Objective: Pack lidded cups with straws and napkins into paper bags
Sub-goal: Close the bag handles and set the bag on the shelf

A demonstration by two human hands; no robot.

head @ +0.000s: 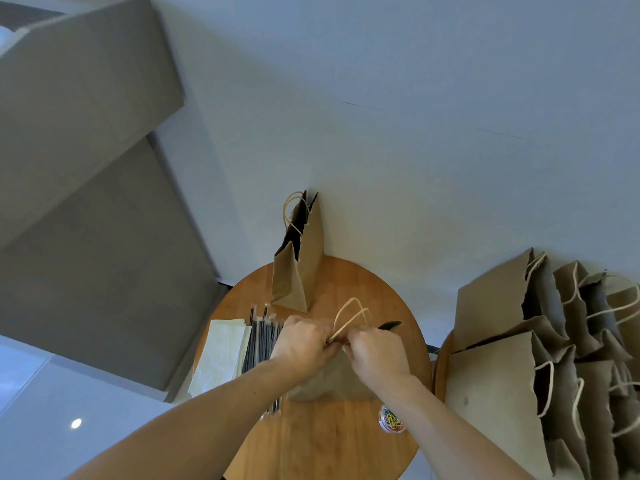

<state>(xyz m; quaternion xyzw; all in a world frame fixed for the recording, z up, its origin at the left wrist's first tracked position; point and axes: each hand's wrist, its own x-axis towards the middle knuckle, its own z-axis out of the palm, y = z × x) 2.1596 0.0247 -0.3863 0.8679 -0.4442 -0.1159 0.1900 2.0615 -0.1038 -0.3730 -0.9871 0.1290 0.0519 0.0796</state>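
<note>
At the middle of the round wooden bench (346,445) we see a brown paper bag (329,382), its top drawn together under two bare hands. Our left hand (304,341) curls its fingers in a narrow grip on the bag's top edge, and our right hand (377,355) meets it from the other side, its grip pinching the same edge. The two hands nearly touch at the fingertips. Both twine handles (349,315) loop upward from between the fingers. A small dark shape (389,325) juts out just past the right hand's knuckles; we cannot tell what it is. To the left of the bag lies a row of black straws (261,341) in clear wrappers, partly covered by the left forearm. Beside the straws, a stack of pale napkins (221,355) reaches over the bench's left edge. A second bag (304,268) stands upright and open at the far edge of the bench, against the white wall (415,133). Near the right forearm sits a clear tub of coloured paper clips (391,422). Off to the right, apart from the bench, a cluster of open bags (502,393) stands close together, handles up. Grey cabinets (86,202) fill the left side.
</note>
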